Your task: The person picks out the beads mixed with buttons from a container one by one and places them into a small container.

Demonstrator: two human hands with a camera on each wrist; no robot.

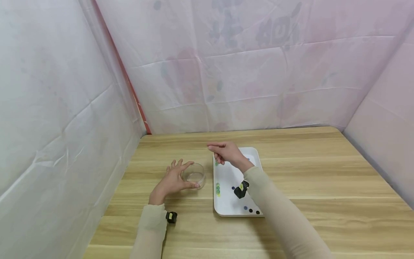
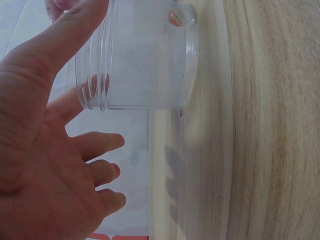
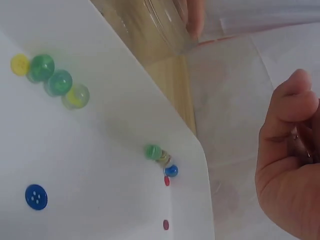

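My left hand (image 1: 185,176) rests against a clear glass jar (image 1: 195,175) on the wooden table, thumb along its near side and fingers spread straight past its far side. Close up, the jar (image 2: 140,60) holds one reddish marble (image 2: 175,17). My right hand (image 1: 223,153) hovers over the far left corner of a white tray (image 1: 236,214), fingers curled together. Its fingertips (image 3: 292,107) seem to pinch a small glassy marble, mostly hidden. Green and yellow marbles (image 3: 50,80) lie in a row on the tray (image 3: 100,165).
The tray also holds a blue button (image 3: 36,196), a green marble (image 3: 153,151), a blue marble (image 3: 171,170) and dark buttons (image 1: 250,209) at its near edge. Pale sheeting walls off the left, back and right. Bare wood (image 1: 323,180) stretches right of the tray.
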